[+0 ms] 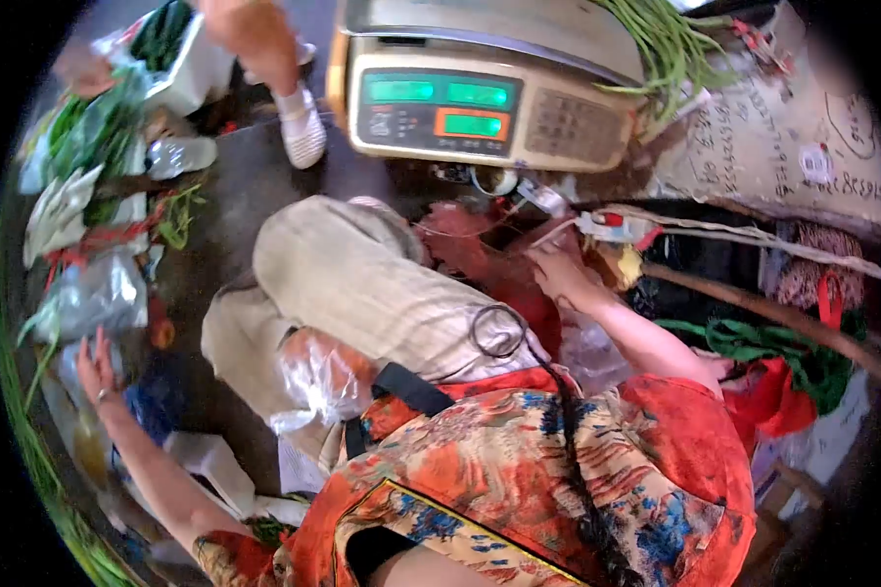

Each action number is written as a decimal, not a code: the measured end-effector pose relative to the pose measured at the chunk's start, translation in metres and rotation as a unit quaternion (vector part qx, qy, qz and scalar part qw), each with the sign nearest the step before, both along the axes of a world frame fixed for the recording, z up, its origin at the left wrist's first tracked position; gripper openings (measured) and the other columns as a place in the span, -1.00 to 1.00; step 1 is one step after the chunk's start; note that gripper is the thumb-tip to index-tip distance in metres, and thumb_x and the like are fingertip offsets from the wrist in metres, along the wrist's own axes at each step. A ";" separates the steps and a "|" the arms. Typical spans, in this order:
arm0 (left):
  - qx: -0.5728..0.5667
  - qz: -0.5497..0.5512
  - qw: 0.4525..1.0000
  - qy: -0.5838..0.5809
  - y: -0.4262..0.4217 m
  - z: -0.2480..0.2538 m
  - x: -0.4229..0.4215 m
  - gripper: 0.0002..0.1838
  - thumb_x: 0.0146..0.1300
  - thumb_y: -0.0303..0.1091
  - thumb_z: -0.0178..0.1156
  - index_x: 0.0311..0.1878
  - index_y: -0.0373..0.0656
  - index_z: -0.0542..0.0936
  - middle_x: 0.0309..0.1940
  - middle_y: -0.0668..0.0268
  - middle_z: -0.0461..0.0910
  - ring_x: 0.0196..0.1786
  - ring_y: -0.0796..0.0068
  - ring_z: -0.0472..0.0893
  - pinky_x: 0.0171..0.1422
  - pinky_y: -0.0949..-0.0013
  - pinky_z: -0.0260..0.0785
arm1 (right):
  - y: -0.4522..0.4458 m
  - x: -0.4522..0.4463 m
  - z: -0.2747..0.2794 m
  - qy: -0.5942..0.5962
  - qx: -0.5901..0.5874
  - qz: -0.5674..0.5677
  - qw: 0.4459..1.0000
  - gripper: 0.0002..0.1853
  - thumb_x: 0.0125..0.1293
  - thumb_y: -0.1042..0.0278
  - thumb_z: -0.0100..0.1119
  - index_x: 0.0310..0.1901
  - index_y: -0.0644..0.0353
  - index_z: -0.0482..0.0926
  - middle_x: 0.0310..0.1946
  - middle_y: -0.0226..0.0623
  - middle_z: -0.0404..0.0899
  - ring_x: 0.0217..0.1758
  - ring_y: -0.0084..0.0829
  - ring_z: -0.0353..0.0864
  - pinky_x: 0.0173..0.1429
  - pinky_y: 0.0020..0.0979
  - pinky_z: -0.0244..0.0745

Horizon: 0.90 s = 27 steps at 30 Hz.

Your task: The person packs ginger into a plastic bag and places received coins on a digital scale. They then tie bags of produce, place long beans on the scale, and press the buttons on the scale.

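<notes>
My left hand (98, 370) is stretched out at the left with its fingers apart. Just beyond its fingertips lies a clear plastic bag (93, 293), and no object shows in the hand. On the right side, my right hand (561, 274) is at a dark red plastic bag (460, 235), with its fingers bent onto the film. The fingertips are partly hidden there. On my lap rests a clear plastic bag (318, 382) beside a black strap (411, 386).
A weighing scale (480, 108) with lit green displays stands ahead. Long green beans (666, 54) lie beside it, near cardboard (773, 137) with handwriting. Bagged leafy greens (88, 137) and a white foam box (198, 73) are at upper left. Another person's leg (255, 44) stands near the scale.
</notes>
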<state>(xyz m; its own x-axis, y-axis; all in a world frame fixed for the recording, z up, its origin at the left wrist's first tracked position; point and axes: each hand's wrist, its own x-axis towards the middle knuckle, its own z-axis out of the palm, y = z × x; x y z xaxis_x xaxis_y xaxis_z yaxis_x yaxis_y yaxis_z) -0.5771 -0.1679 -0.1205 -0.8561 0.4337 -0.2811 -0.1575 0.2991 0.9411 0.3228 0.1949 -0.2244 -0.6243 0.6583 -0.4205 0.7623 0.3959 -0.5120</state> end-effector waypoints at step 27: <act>-0.104 -0.162 0.981 0.002 0.134 0.042 0.181 -0.52 0.53 -0.29 -0.03 0.43 -0.25 0.28 0.29 0.13 0.48 0.28 0.27 0.53 0.30 0.29 0.41 | -0.049 0.111 0.015 -0.175 -0.045 -0.107 0.978 -0.69 0.28 0.41 0.14 0.05 0.26 0.54 -0.15 0.08 0.57 0.03 0.03 0.55 0.15 -0.12 0.42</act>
